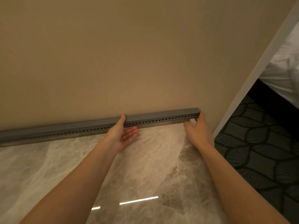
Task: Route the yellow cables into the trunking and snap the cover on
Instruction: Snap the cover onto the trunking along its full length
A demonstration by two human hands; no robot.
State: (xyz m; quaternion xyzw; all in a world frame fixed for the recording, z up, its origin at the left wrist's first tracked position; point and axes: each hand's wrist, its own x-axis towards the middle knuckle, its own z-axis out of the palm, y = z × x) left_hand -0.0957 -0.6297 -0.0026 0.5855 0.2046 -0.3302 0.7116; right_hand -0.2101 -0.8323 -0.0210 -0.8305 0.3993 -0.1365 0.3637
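From the head camera, a long grey trunking (161, 116) lies on the floor (145, 159) tight against the foot of a beige wall (129, 54). It runs from the left edge of the view to a point just short of the wall's outer corner. Its top face is smooth and closed, and a row of small holes runs along its front side.

The left hand (120, 135) is at about the middle of the visible length, palm up. Its thumb (123, 118) lies over the top face, while its fingers (131, 132) are straight and slightly apart, pointing right, just in front of the trunking above the floor.

The right hand (198, 130), back to the camera, grips the right end. Its thumb is against the end face and its fingers are curled in below the front side.

The floor is glossy marble-patterned stone showing a streak of reflected light. To the right, past the corner, are a dark patterned carpet (258, 151) and white bedding (284, 70).
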